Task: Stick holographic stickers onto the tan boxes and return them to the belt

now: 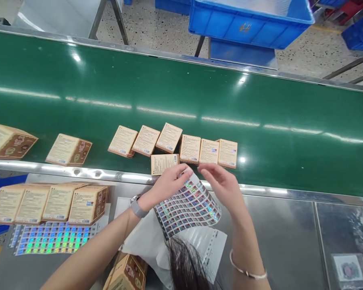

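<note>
My left hand (172,181) is closed on the upper edge of a sheet of shiny square stickers (189,205), which hangs curved below it. To its right, my right hand (219,181) is bent near the sheet's top corner, thumb and fingers close together; whether a sticker is between them is too small to tell. Just beyond my hands, a cream box (165,163) lies sideways. Behind it several cream and brown boxes stand in a row, among them one (208,152) with a small sticker on its face and another (228,153) likewise.
A green conveyor belt (260,104) with a metal rim crosses the view. At the left, boxes (56,203) stand beside another sticker sheet (53,239). White backing sheets (213,249) and dark hair are below my hands. A blue crate (248,28) stands beyond the belt.
</note>
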Demonstrator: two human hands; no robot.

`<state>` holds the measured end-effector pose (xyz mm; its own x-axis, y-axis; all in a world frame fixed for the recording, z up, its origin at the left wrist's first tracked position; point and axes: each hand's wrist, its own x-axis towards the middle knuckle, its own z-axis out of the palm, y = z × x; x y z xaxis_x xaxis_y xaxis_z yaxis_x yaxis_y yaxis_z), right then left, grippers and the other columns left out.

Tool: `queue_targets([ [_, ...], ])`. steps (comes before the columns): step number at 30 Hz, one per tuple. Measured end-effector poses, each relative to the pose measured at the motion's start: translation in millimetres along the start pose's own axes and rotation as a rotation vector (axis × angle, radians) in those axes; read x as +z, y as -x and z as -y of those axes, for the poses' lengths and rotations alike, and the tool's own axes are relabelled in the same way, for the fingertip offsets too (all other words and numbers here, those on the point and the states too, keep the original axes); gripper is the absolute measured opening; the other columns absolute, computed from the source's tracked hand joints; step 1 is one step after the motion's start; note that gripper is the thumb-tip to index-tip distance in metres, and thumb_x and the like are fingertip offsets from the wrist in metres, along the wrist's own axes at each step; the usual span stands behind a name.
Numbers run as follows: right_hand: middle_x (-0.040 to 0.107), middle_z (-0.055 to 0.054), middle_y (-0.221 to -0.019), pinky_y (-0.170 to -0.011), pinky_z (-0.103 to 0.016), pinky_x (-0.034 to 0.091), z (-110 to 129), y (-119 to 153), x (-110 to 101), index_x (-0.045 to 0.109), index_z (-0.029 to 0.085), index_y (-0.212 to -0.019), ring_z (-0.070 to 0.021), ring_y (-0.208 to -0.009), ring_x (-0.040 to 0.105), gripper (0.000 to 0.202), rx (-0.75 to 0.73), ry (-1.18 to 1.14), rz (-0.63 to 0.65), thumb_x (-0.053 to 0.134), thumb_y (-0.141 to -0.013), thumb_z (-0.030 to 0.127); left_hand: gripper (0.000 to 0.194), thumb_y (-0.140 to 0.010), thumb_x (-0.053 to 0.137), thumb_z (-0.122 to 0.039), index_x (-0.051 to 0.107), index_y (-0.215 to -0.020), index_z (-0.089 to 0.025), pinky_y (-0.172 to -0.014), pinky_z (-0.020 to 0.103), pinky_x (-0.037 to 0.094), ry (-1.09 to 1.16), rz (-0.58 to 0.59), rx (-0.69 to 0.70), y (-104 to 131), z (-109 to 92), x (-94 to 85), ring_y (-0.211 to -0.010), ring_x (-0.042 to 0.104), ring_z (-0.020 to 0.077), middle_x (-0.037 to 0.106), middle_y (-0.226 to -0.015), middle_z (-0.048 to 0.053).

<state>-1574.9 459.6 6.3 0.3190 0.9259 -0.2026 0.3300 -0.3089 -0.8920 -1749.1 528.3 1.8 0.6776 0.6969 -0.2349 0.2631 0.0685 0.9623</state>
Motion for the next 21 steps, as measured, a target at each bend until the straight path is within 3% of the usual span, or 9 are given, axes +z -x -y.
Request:
queue_targets([
  [4,0.074,-0.004,-0.089,-0.073,-0.032,0.054,15,24,-4,0.071,0.024,-0.091,-0.0196,-0.08,0.068,0.026,0.012,0.143,0.065,0.061,-0.085,0.046,0.027,-0.092,0.049,-0.039,0.059,-0.08,-0.018,-0.06,0.023,0.041,0.131,-0.027,-0.034,7,-5,-3.1,-0.065,0.052,0.0126,0.056,-0.07,-0.002],
  [8,0.073,-0.003,-0.089,-0.071,-0.03,0.053,23,29,-6,0.071,0.025,-0.093,-0.0189,-0.08,0.067,0.024,-0.004,0.139,0.093,0.062,-0.085,0.045,0.016,-0.079,0.065,-0.033,0.064,-0.083,-0.017,-0.051,0.022,0.035,0.131,-0.045,-0.106,9,-9,0.1,-0.057,0.047,0.0097,0.058,-0.069,-0.003],
  [11,0.073,-0.003,-0.09,-0.068,-0.029,0.053,26,32,-9,0.071,0.026,-0.092,-0.0193,-0.081,0.066,0.021,0.012,0.129,0.146,0.065,-0.083,0.044,0.017,-0.078,0.066,-0.033,0.065,-0.079,-0.016,-0.048,0.022,0.034,0.164,-0.081,-0.134,8,-11,1.6,-0.053,0.047,0.0091,0.059,-0.066,-0.002],
  [16,0.071,-0.004,-0.078,-0.056,-0.027,0.049,28,37,-9,0.069,0.024,-0.079,-0.0186,-0.072,0.064,0.021,0.024,0.148,0.072,0.061,-0.084,0.043,0.017,-0.077,0.069,-0.03,0.07,-0.088,-0.017,-0.061,0.024,0.047,0.162,0.011,-0.106,6,-14,0.2,-0.069,0.064,0.0151,0.072,-0.076,0.002],
  [21,0.072,-0.002,-0.076,-0.056,-0.026,0.049,30,44,-12,0.068,0.023,-0.081,-0.0176,-0.069,0.066,0.018,-0.043,0.221,0.041,0.058,-0.088,0.037,0.015,-0.082,0.064,-0.027,0.074,-0.076,-0.018,-0.067,0.026,0.048,0.045,0.032,-0.05,4,-18,0.8,-0.074,0.067,0.0168,0.076,-0.078,0.002],
])
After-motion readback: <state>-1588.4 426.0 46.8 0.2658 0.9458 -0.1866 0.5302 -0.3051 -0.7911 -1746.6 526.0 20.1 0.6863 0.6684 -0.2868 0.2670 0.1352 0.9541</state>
